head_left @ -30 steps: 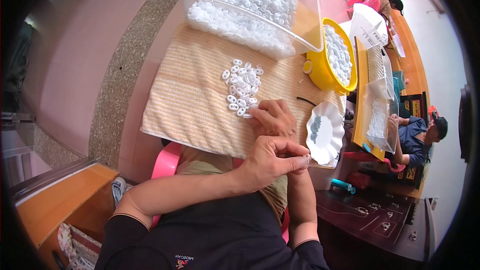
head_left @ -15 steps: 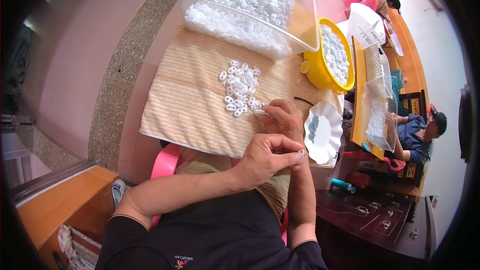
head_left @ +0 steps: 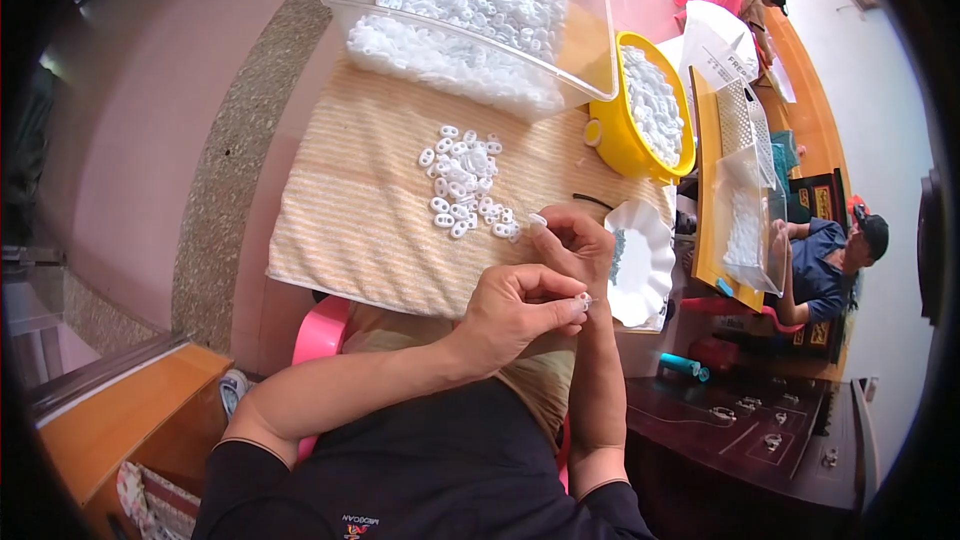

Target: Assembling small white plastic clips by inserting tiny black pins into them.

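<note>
Widest open room on the yellow-striped towel [head_left: 340, 230] to the left of the loose heap of white two-holed ovals [head_left: 465, 175], running out to the cloth's left and near edges. Along the far edge, hemmed in by a clear plastic bin [head_left: 400, 39] full of white pieces; at the far right corner, by a yellow tub [head_left: 622, 135], likewise full. Tighter along the right edge, with a scalloped white dish [head_left: 650, 285] of small grey-green bits [head_left: 618, 252] just beside the right hand [head_left: 578, 242]. Pinched in that hand, between thumb and forefinger, near the heap's near right end: a white oval piece [head_left: 538, 221], free end leftward toward the heap, exact long axis hard to tell behind the fingers. Over the towel's near edge, in front of the right wrist, the left hand [head_left: 515, 308], thumb and forefinger closed on a small pale piece [head_left: 585, 302], held out rightward at the fingertips; too small for reading its long axis.
</note>
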Tool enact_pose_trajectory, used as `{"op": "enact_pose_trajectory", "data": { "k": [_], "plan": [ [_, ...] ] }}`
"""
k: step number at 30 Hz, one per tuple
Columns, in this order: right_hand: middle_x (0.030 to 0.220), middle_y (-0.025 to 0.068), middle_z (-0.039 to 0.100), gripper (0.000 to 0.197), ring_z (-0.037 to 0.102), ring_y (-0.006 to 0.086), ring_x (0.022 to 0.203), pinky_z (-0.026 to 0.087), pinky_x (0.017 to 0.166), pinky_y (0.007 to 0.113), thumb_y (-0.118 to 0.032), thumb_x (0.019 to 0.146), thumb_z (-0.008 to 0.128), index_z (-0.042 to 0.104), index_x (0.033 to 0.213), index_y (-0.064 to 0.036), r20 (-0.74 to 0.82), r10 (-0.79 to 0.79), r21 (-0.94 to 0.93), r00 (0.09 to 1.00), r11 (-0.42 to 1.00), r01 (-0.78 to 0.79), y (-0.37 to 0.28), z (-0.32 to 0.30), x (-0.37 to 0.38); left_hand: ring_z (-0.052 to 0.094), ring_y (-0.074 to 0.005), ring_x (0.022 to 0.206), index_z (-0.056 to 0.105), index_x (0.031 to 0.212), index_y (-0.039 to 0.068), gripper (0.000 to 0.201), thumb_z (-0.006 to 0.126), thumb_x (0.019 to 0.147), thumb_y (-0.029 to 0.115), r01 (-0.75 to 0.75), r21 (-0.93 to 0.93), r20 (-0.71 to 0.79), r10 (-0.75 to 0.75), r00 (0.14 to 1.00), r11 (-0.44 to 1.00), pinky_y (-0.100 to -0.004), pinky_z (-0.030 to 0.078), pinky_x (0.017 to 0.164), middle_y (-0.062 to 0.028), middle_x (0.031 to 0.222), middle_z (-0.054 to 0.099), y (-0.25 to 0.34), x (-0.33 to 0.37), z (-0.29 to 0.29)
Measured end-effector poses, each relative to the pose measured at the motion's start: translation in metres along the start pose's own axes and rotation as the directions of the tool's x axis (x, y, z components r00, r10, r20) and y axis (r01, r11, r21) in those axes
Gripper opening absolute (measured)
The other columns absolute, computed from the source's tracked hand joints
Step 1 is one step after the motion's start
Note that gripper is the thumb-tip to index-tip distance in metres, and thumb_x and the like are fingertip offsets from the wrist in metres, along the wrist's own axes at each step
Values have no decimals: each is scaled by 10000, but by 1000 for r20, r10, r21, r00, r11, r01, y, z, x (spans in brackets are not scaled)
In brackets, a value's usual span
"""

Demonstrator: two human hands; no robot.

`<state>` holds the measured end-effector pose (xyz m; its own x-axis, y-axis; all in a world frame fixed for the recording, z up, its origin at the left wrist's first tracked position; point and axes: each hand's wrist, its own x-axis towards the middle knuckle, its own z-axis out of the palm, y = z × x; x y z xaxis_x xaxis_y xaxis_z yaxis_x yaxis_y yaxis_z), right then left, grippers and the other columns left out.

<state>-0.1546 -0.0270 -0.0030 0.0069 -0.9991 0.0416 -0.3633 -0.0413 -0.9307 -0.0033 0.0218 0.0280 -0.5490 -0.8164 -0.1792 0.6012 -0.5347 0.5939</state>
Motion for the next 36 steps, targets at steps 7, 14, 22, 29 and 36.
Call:
{"op": "enact_pose_trajectory", "data": {
  "k": [7,14,22,29,36],
  "plan": [
    [827,77,640,109,621,112,707,505,661,236,-32,839,624,615,934,21,11,156,263,988,953,-153,-11,-5,-1,635,-101,778,663,993,-33,144,643,871,41,-6,3,-9,6,1000,1000,-223,538,718,-66,871,667,0,2,-4],
    [846,101,655,257,633,144,743,519,670,262,-71,881,589,609,1117,27,56,222,475,973,851,-221,-12,-7,-6,645,-128,787,658,977,-31,136,650,849,14,-84,-67,-114,77,991,994,-254,542,710,-81,893,669,-5,11,-12],
    [901,111,658,287,631,158,779,514,693,252,43,840,609,618,1126,34,92,216,586,972,777,-229,8,-15,-8,653,-138,797,649,997,-16,139,644,864,24,-62,-68,-179,49,983,996,-267,549,749,-83,901,668,1,16,-18],
    [982,102,651,319,633,147,797,509,698,239,53,821,638,619,1138,24,77,214,611,974,762,-215,8,-15,-10,651,-147,774,639,990,-13,126,635,872,31,-46,-96,-228,23,973,994,-279,552,751,-94,888,669,5,18,-21],
    [922,73,667,296,638,129,787,526,723,258,-8,854,634,600,1145,31,90,206,538,974,813,-222,12,-17,-12,655,-155,787,625,989,-7,119,627,876,28,-66,-97,-239,41,970,993,-278,555,754,-101,887,668,4,22,-26]
  ]
}}
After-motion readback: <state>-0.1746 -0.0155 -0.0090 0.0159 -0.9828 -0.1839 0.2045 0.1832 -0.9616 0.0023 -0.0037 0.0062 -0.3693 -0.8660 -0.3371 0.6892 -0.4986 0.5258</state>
